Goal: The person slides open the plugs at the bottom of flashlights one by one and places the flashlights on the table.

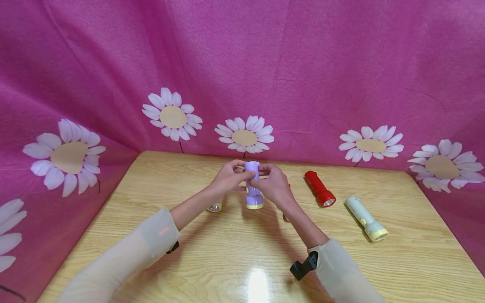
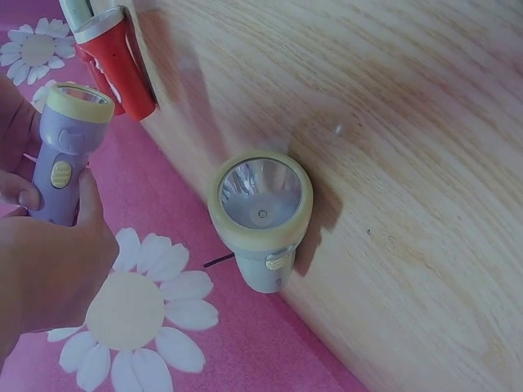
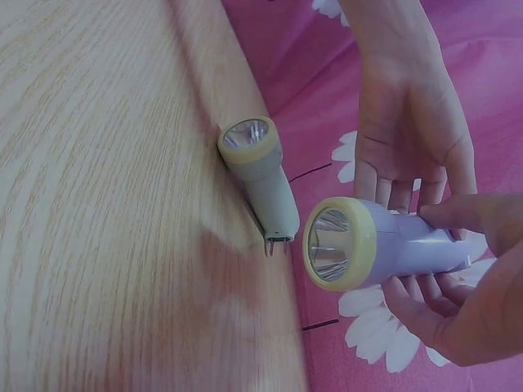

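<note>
A purple flashlight (image 1: pixel 252 187) with a pale yellow rim is held up above the far part of the table, its lens end pointing down. My left hand (image 1: pixel 229 179) grips it from the left, the thumb across its front. From the other side my right hand (image 1: pixel 273 183) holds it too, thumb on the front and fingers round the side. In the left wrist view a yellow switch (image 2: pixel 61 174) shows on its body. The right wrist view shows its clear lens (image 3: pixel 331 245). Behind my left forearm lies a pale flashlight (image 1: pixel 215 207), mostly hidden.
To the right on the wooden table (image 1: pixel 212 261) lie a red flashlight (image 1: pixel 319 188) and a pale green flashlight (image 1: pixel 366 221). Another red flashlight (image 2: pixel 122 73) with a white rim is largely hidden by my right arm in the head view. A pink flowered cloth (image 1: pixel 303 75) surrounds the table.
</note>
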`<action>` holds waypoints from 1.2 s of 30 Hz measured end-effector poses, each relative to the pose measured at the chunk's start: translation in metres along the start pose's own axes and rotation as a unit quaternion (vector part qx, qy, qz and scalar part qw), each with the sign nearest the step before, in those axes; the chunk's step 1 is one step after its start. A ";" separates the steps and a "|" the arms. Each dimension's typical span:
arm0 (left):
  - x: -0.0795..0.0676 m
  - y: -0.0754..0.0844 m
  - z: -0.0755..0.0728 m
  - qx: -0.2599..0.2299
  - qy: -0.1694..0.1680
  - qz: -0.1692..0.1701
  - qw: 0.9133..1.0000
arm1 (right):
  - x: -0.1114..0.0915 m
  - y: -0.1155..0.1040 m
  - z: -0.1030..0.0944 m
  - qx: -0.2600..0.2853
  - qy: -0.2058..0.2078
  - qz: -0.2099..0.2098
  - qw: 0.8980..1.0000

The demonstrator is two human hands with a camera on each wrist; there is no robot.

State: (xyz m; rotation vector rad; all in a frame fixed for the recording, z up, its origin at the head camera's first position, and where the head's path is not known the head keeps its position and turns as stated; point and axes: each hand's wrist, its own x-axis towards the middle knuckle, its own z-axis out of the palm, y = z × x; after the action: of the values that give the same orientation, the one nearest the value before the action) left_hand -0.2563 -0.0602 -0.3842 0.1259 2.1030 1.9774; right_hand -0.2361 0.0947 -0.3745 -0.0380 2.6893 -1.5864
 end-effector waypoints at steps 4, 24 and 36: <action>0.000 0.001 0.000 -0.003 0.000 0.006 1.000 | 0.000 0.001 0.000 -0.006 0.003 -0.007 1.000; -0.003 0.005 0.000 0.016 0.002 0.041 0.999 | 0.001 0.009 -0.005 0.000 -0.022 -0.056 0.998; -0.003 0.003 0.000 0.015 -0.010 0.052 0.998 | 0.001 0.014 -0.004 0.008 -0.008 -0.079 0.997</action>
State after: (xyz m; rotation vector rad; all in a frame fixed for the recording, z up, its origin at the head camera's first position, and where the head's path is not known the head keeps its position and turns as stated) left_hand -0.2535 -0.0606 -0.3810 0.2646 2.1551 1.9926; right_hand -0.2377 0.1045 -0.3849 -0.2692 2.7216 -1.6390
